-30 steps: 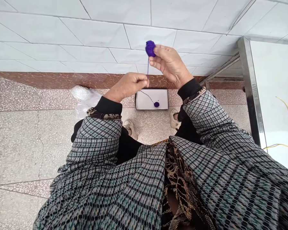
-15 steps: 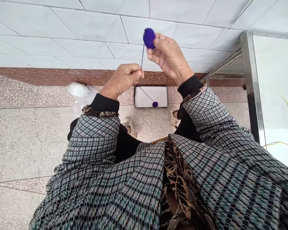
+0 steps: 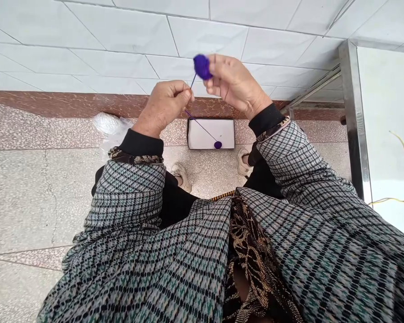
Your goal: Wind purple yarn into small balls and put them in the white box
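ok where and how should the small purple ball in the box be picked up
Probably best pinched around its rounded sides, from above: the small purple ball lies in the box by its near edge, top uncovered. The yarn slants up toward the left hand, so avoid snagging that.
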The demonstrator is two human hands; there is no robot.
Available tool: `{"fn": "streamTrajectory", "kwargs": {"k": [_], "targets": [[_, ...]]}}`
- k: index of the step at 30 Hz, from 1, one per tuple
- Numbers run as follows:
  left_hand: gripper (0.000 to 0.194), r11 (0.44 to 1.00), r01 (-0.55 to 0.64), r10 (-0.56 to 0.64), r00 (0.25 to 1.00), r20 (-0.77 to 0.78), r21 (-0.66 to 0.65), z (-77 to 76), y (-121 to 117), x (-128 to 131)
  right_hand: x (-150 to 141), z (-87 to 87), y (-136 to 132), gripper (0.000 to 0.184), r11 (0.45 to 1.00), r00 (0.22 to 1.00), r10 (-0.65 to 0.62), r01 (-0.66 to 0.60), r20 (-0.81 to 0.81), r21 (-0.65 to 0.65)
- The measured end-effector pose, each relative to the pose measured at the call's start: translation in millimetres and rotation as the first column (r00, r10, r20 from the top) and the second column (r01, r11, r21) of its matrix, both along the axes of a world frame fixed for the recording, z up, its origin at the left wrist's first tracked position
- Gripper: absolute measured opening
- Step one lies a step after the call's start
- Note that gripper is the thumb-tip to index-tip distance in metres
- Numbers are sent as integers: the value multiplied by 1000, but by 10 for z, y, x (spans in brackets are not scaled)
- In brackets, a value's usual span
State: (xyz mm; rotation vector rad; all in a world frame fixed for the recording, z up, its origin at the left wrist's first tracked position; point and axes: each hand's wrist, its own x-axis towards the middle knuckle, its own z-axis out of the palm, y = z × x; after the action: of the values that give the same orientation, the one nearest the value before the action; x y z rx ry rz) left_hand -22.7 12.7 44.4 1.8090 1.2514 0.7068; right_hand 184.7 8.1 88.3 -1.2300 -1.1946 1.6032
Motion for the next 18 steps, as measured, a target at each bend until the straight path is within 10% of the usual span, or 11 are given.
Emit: {"fn": "streamTrajectory", "kwargs": {"k": [4, 7, 10, 13, 18], "targets": [[19, 963, 252, -252, 968, 12, -93, 15, -90, 121, -70, -21, 58, 24, 983, 950, -181, 168, -254, -74], [17, 938, 336, -340, 940, -39, -91, 79, -142, 126, -81, -134, 72, 30, 993, 994, -108, 108, -15, -38], [18, 962, 270, -272, 961, -51, -40, 123, -125, 41, -26, -213, 35, 28, 982, 935, 182, -186, 305, -16], [18, 987, 158, -157, 986, -52, 16, 96, -46, -62, 42, -207, -11, 20, 894, 851, 445, -439, 279, -90], [24, 997, 15, -15, 1000, 2, 72, -28, 31, -75, 34, -58, 3, 18, 978, 975, 177, -189, -133, -91]]}}
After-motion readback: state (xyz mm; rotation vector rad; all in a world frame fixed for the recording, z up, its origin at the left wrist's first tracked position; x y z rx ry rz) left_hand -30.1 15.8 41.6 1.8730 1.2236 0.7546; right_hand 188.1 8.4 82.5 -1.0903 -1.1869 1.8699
